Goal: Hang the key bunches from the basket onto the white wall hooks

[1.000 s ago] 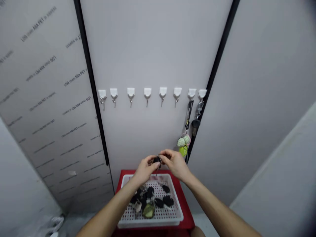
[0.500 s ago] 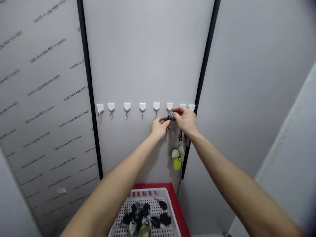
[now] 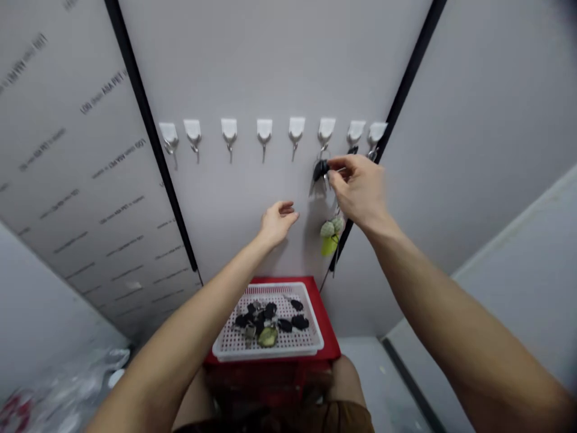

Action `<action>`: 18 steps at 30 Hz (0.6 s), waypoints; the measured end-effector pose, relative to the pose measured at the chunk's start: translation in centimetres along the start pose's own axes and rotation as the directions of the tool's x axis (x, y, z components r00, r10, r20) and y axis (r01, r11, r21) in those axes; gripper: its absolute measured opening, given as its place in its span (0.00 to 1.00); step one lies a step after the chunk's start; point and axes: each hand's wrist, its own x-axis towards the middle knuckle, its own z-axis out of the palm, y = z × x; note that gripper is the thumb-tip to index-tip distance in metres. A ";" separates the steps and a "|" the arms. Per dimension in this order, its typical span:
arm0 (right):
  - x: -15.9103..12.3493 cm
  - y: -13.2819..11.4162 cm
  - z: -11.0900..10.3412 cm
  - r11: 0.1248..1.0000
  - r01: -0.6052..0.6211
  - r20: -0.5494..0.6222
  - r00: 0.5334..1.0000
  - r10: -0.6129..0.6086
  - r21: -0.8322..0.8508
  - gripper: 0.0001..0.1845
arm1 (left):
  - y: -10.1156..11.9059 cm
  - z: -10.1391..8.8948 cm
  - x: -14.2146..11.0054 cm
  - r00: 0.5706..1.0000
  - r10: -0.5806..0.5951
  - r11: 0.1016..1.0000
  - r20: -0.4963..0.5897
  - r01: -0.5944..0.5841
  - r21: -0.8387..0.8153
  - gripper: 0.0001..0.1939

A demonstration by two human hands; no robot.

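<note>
A bunch of black-headed keys hangs by its ring from a white adhesive hook, third from the right in the row. My right hand pinches one of the black key heads between thumb and fingers, just under that hook. Lower and to the left, my left hand is off the keys, its fingers loosely bent and apart with nothing in them. Below my right wrist dangles a keychain with pale green balls and a yellow-green tag; my right hand hides part of what it hangs from.
A white perforated basket holding several black-headed keys and a yellowish-green item rests on a red surface over my knees. More white hooks line the wall to the left. Dark strips border the panel.
My left hand has let go of the keys and dropped down and left. My right hand stays at the keys, now hanging from the hook. The view has tilted downward.
</note>
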 end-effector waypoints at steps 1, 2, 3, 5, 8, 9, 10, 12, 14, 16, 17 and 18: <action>-1.9 -0.3 0.2 1.000 0.020 0.051 0.998 -0.020 0.011 0.12 | -1.6 -0.4 -1.3 1.000 -0.017 1.000 0.023 0.016 0.009 0.15; -4.0 -0.5 0.6 0.999 0.035 0.131 0.991 -0.038 0.025 0.11 | -3.3 -0.8 -2.8 0.998 -0.041 0.999 0.047 0.039 0.030 0.14; -6.4 -0.6 1.1 0.998 0.043 0.233 0.971 -0.051 0.041 0.10 | -5.0 -1.2 -4.3 0.995 -0.071 0.996 0.069 0.066 0.066 0.13; -11.3 -0.5 2.7 0.996 0.031 0.485 0.872 -0.067 0.083 0.10 | -8.2 -1.8 -7.3 0.985 -0.133 0.979 0.111 0.113 0.170 0.12; -17.3 0.5 5.2 0.999 -0.038 0.749 0.662 0.028 -0.004 0.11 | -11.8 -2.3 -11.0 0.976 -0.177 0.922 0.128 0.119 0.368 0.11; -18.6 0.9 5.8 0.998 -0.040 0.791 0.608 0.070 -0.058 0.12 | -12.5 -2.4 -11.8 0.976 -0.173 0.901 0.131 0.104 0.421 0.11; -19.5 1.3 6.3 0.994 -0.029 0.816 0.568 0.105 -0.107 0.12 | -13.1 -2.5 -12.4 0.976 -0.167 0.883 0.141 0.084 0.462 0.11; -20.3 1.7 6.8 0.983 0.030 0.833 0.537 0.137 -0.182 0.12 | -13.7 -2.6 -13.2 0.972 -0.156 0.857 0.178 0.044 0.514 0.10; -20.2 1.9 6.8 0.967 0.113 0.838 0.529 0.135 -0.227 0.12 | -13.9 -2.6 -13.5 0.963 -0.158 0.842 0.220 0.014 0.540 0.10; -20.0 2.1 6.6 0.947 0.193 0.850 0.512 0.125 -0.255 0.11 | -14.0 -2.6 -13.5 0.956 -0.157 0.834 0.247 -0.006 0.552 0.10; -19.9 2.3 6.5 0.938 0.226 0.860 0.497 0.119 -0.261 0.10 | -14.0 -2.7 -13.5 0.955 -0.156 0.831 0.252 -0.011 0.556 0.10; -19.9 2.4 6.4 0.931 0.254 0.869 0.483 0.112 -0.261 0.10 | -14.0 -2.7 -13.5 0.953 -0.157 0.829 0.258 -0.015 0.559 0.10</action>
